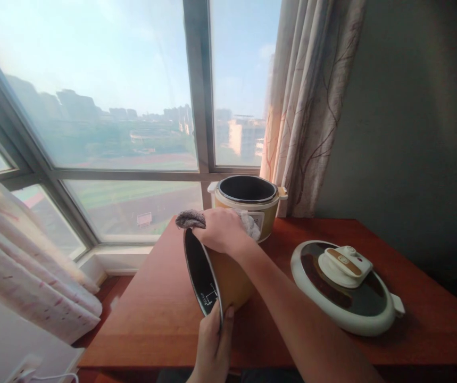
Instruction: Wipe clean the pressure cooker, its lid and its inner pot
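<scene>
A cooker's inner pot (232,279), dark inside and golden outside, is tilted with its mouth facing left over the table. My left hand (213,338) grips its near rim, thumb and fingers on either side of the edge. At the far rim, my right hand (225,230) is closed on a cloth (190,218) and rests against the pot. Grey cloth sticks out to the left of that hand, and a whitish part shows on its right. Behind it stands the cooker body (268,226), uncovered, with a dark inside. Its round lid (306,298) lies to the right.
All this is on a reddish-brown wooden table (132,330). Large windows (124,96) rise beyond it, with a patterned curtain (304,106) at the back and another curtain (24,266) on the left. A white cable (58,376) runs at the lower left.
</scene>
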`<state>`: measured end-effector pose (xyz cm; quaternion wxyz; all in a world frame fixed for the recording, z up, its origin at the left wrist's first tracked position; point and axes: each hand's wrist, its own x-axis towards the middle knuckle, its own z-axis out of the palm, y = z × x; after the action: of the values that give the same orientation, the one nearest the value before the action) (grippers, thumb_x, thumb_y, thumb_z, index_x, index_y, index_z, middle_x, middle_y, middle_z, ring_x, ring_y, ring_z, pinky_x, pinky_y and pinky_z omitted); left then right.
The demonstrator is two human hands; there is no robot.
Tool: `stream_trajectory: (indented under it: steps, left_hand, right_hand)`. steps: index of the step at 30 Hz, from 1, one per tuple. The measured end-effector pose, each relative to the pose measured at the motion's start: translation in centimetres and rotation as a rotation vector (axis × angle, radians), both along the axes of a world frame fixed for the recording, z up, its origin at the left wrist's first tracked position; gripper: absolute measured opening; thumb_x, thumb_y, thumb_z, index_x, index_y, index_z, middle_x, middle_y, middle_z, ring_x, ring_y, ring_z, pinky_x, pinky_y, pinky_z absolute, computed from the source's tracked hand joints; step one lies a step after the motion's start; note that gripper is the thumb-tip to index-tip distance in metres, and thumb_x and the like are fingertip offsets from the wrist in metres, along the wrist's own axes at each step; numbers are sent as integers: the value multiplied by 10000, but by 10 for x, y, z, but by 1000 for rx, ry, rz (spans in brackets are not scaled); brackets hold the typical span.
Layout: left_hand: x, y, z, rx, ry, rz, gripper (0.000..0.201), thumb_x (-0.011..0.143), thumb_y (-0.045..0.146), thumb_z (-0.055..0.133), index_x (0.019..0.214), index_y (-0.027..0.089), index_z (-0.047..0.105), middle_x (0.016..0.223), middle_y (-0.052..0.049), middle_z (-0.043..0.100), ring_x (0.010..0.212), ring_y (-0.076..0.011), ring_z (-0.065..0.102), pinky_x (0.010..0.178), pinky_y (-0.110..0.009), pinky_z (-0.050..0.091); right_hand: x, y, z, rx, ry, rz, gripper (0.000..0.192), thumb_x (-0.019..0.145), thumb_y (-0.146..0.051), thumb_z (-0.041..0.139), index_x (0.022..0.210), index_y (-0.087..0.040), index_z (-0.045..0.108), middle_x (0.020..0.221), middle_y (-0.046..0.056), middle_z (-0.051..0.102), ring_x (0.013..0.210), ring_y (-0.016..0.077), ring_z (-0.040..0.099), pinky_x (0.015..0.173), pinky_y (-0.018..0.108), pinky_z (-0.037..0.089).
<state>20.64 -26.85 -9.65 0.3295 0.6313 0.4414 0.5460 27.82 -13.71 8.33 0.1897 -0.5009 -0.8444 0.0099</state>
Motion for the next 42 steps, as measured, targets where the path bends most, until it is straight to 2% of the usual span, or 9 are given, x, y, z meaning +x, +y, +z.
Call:
stream_trajectory:
  steps: [8, 16, 23, 29, 32, 36, 38, 40, 42]
  left_hand:
    - [1, -1, 5, -17, -21, -15, 388, 967, 381, 490, 1201, 141, 684, 1014, -110, 744, 867, -237, 690, 840, -300, 544]
    - [17, -9, 5, -39, -129, 5, 389, 935, 419, 543, 1172, 167, 721, 1078, -109, 746, 1035, -290, 687, 954, -346, 517]
    - [15, -14, 1, -50, -130, -52, 347, 923, 379, 568, 1123, 158, 745, 1036, -108, 753, 963, -260, 695, 972, -335, 502]
    - [9, -8, 10, -53, -104, -32, 360, 919, 405, 562, 1068, 134, 746, 979, -104, 751, 883, -248, 688, 904, -327, 533]
    - [2, 1, 11, -21, -104, -11, 335, 899, 406, 583, 1007, 132, 744, 931, -90, 747, 865, -243, 684, 856, -320, 552]
    - [-12, 14, 1, 7, -137, 169, 270, 806, 394, 667, 779, 136, 740, 724, -59, 721, 673, -205, 662, 671, -276, 575]
    - [-18, 19, -3, -23, -173, 241, 247, 740, 383, 708, 741, 139, 745, 727, -67, 734, 662, -211, 667, 658, -285, 585]
    - [-21, 24, -2, -80, -241, 220, 267, 697, 384, 727, 797, 140, 766, 810, -89, 761, 738, -243, 695, 720, -321, 600]
    - [-21, 25, 4, -128, -308, 137, 307, 690, 401, 727, 844, 140, 775, 842, -99, 770, 768, -260, 705, 750, -348, 607]
  right_hand:
    - [2, -3, -5, 83, 62, -4, 408, 885, -522, 459, 960, -214, 716, 974, 98, 735, 956, 267, 656, 842, 377, 435]
    - [15, -32, -15, 198, 260, 4, 292, 888, -402, 524, 1060, -221, 676, 1111, 61, 713, 1067, 247, 599, 981, 376, 384]
    - [27, -53, -32, 262, 380, 22, 433, 880, -326, 554, 1287, -180, 593, 1333, 60, 631, 1266, 240, 498, 1139, 395, 267]
    - [35, -62, -50, 289, 390, 46, 523, 881, -333, 539, 1378, -169, 525, 1457, 62, 532, 1379, 241, 398, 1195, 416, 190]
    - [40, -72, -65, 318, 351, 64, 599, 869, -327, 523, 1445, -179, 455, 1519, 62, 457, 1437, 258, 324, 1202, 455, 188]
    - [42, -92, -100, 378, 365, 52, 704, 843, -295, 503, 1521, -209, 335, 1572, 60, 370, 1478, 296, 244, 1188, 539, 210]
    - [40, -102, -121, 395, 386, 48, 740, 833, -270, 485, 1542, -209, 283, 1588, 66, 336, 1487, 311, 215, 1176, 574, 221]
    - [36, -110, -139, 403, 404, 34, 763, 820, -240, 470, 1551, -205, 257, 1595, 69, 320, 1492, 320, 199, 1163, 590, 239]
    - [34, -116, -151, 408, 418, 11, 774, 807, -215, 464, 1552, -206, 255, 1593, 68, 324, 1491, 326, 201, 1152, 590, 260]
